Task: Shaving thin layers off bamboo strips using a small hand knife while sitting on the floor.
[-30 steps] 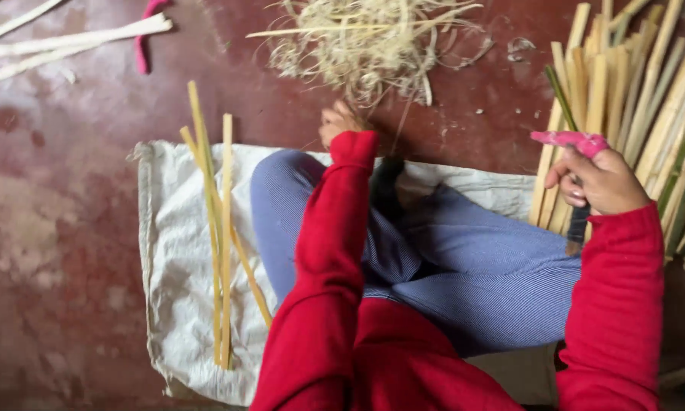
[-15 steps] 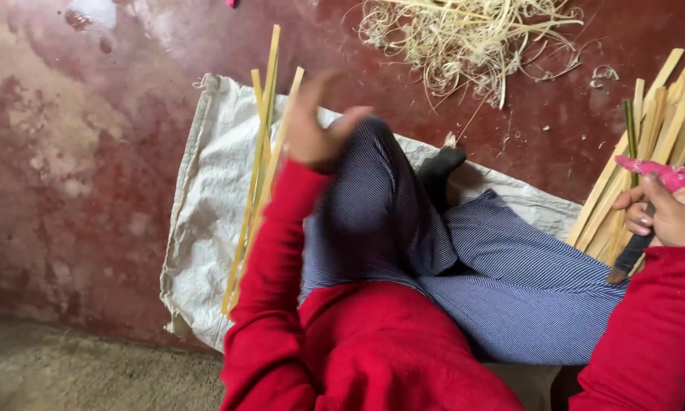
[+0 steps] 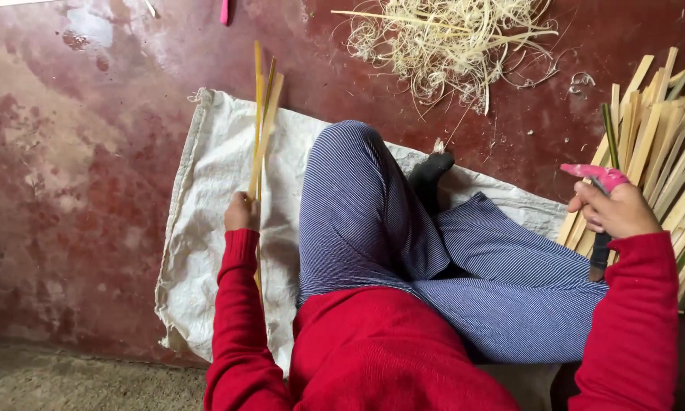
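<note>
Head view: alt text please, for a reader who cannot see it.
A seated person's left hand grips thin bamboo strips lying on a white sack; the right hand holds a pink-handled knife beside a pile of bamboo slats.

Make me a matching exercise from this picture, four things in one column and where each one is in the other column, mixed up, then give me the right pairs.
Things:
1. bamboo strips
2. knife
3. shavings
4. white sack

Places:
A. spread on the red floor under the seated person
B. in a loose heap on the floor at the top
C. gripped in the left hand, lying along the sack
D. held in the right hand, by the stack of slats

Pairs: 1-C, 2-D, 3-B, 4-A
</note>
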